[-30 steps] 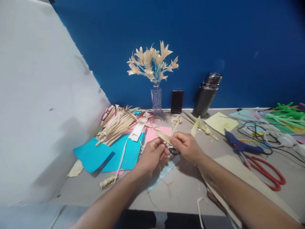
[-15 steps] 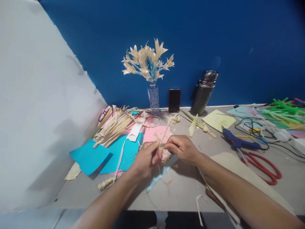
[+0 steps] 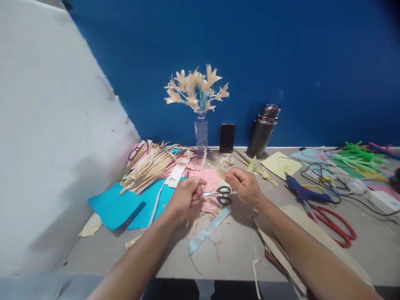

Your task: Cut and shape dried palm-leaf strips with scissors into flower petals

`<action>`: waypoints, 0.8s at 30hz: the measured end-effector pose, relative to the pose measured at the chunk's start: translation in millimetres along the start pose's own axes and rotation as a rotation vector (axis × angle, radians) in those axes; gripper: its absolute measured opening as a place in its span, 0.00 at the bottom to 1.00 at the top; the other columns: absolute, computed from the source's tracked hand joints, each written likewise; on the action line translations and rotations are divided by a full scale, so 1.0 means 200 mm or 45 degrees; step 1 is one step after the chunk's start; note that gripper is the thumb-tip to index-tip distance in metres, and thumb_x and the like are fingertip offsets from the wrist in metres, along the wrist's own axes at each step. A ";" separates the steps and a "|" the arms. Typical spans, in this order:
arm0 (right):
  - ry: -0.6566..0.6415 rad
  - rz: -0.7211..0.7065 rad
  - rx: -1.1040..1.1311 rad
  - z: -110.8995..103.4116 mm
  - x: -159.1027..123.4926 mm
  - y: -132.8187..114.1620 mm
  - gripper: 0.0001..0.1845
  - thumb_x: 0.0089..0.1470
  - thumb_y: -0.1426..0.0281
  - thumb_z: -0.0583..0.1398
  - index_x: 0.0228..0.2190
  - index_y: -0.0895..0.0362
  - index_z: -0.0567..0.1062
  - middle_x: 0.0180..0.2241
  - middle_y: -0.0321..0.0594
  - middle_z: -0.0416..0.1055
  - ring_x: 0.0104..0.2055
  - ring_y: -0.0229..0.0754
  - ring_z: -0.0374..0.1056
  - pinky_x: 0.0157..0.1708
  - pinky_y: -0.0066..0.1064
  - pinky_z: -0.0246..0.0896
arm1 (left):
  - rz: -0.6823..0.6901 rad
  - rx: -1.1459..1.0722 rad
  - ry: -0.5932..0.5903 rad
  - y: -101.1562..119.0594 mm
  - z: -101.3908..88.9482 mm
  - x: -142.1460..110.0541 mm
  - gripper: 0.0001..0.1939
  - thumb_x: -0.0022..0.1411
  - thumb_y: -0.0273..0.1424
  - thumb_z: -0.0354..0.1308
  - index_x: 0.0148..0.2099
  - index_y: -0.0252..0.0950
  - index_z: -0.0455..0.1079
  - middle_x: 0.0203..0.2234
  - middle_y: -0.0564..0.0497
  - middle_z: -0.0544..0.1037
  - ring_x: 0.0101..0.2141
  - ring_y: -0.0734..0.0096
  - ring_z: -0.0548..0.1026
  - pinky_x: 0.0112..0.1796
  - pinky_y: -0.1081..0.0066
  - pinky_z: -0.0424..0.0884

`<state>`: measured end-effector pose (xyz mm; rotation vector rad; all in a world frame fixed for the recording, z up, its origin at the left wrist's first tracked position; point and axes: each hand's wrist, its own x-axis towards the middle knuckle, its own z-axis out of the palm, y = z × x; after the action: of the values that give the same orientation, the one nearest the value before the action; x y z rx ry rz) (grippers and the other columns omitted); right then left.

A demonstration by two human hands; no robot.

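My left hand (image 3: 186, 195) is closed around a thin pale stem (image 3: 203, 161) that points up from the fingers. To its right, my right hand (image 3: 245, 185) pinches a pale husk strip (image 3: 216, 167), which is smeared by motion. The two hands are apart. Small black-handled scissors (image 3: 223, 196) lie between them on pink paper (image 3: 208, 179) with scraps around. Below the scissors is a light blue strip (image 3: 210, 230). A yellowish husk piece (image 3: 251, 164) lies just beyond my right hand.
Husk flowers (image 3: 196, 89) stand in a clear bottle (image 3: 201, 132) at the back, beside a phone (image 3: 227, 138) and a flask (image 3: 264, 131). Left lie a husk bundle (image 3: 150, 166) and blue paper (image 3: 115, 205); right, a glue gun (image 3: 304, 191), red-handled scissors (image 3: 336, 225) and green pipe cleaners (image 3: 359, 155).
The hands were close together over the stem and husk. They have now drawn apart, the left with the stem, the right with the husk strip, and the small scissors show between them.
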<state>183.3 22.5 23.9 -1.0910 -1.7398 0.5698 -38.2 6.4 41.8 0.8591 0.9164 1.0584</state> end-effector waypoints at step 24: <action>-0.316 -0.054 0.017 0.04 -0.01 0.08 0.20 0.61 0.60 0.58 0.22 0.58 0.73 0.20 0.32 0.66 0.23 0.36 0.61 0.26 0.27 0.53 | -0.088 -0.026 -0.212 -0.05 0.02 -0.05 0.27 0.59 0.48 0.60 0.17 0.35 0.61 0.09 0.60 0.50 0.11 0.82 0.49 0.13 0.78 0.50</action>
<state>182.6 29.1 5.9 -1.0045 -1.9648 0.7138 -34.0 -5.5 36.0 0.8785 0.7887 0.9207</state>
